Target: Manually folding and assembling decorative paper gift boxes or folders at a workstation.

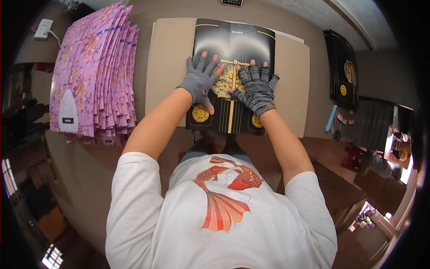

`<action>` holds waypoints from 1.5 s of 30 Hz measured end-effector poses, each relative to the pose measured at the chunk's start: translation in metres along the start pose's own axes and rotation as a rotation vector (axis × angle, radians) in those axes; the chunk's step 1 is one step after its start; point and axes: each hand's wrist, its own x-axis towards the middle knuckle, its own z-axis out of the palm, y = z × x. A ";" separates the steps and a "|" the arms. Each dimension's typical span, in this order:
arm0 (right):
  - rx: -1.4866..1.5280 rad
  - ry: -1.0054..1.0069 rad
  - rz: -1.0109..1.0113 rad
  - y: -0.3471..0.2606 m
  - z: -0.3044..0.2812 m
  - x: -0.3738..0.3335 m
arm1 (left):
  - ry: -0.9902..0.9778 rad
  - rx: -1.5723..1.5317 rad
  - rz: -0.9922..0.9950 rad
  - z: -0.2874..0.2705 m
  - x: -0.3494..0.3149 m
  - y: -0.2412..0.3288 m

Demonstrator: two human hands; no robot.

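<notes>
A glossy black flat piece (212, 42) with gold dragon-like ornament and round gold medallions lies in front of me; whether it is a bag, a cover or a single sheet I cannot tell. It rests on a tan cardboard sheet (170, 49). My left hand (201, 80), in a plain grey fingerless glove, presses flat on its left half with fingers spread. On the right half lies my right hand (259, 87), in a mottled dark grey fingerless glove, also palm down with fingers stretched. Both hands touch the gold central ornament at its sides and hold nothing.
On the left stands a thick fanned stack of purple floral flat pieces (92, 71). Far right are more black and gold pieces (342, 67). Near them lie a blue strip-like tool (331, 118) and scissors (337, 134). A white power socket (43, 28) with a cable sits back left.
</notes>
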 end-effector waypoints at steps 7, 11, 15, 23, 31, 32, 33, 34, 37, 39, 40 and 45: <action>0.016 -0.013 0.021 0.001 0.001 0.001 | -0.062 0.015 -0.002 -0.008 0.000 0.002; 0.036 -0.047 0.016 0.001 -0.002 0.002 | -0.067 -0.006 0.007 -0.009 0.000 0.001; 0.032 -0.043 0.020 0.003 0.000 0.004 | -0.095 0.011 0.003 -0.018 0.003 0.006; 0.074 -0.046 0.015 0.004 0.004 0.003 | -0.127 0.021 -0.003 -0.022 0.004 0.010; 0.094 0.014 0.004 0.004 0.007 0.002 | -0.122 0.068 -0.013 -0.015 0.008 0.010; 0.095 0.011 0.001 0.002 0.005 0.002 | -0.107 0.072 -0.012 -0.014 0.007 0.010; 0.073 0.017 -0.006 0.000 0.001 0.002 | -0.111 0.069 -0.014 -0.014 0.007 0.010; 0.049 0.024 -0.009 0.000 -0.002 0.001 | -0.122 0.091 -0.022 -0.017 0.008 0.012; 0.055 0.051 -0.143 -0.001 0.009 0.005 | -0.138 0.119 -0.033 -0.023 0.009 0.015; 0.056 0.045 -0.143 -0.001 0.010 0.004 | -0.141 0.130 -0.038 -0.023 0.008 0.015; 0.057 0.042 -0.140 -0.001 0.010 0.003 | -0.132 0.137 -0.044 -0.023 0.008 0.016; 0.034 0.052 -0.138 0.001 0.012 0.004 | -0.103 0.115 -0.043 -0.029 0.011 0.016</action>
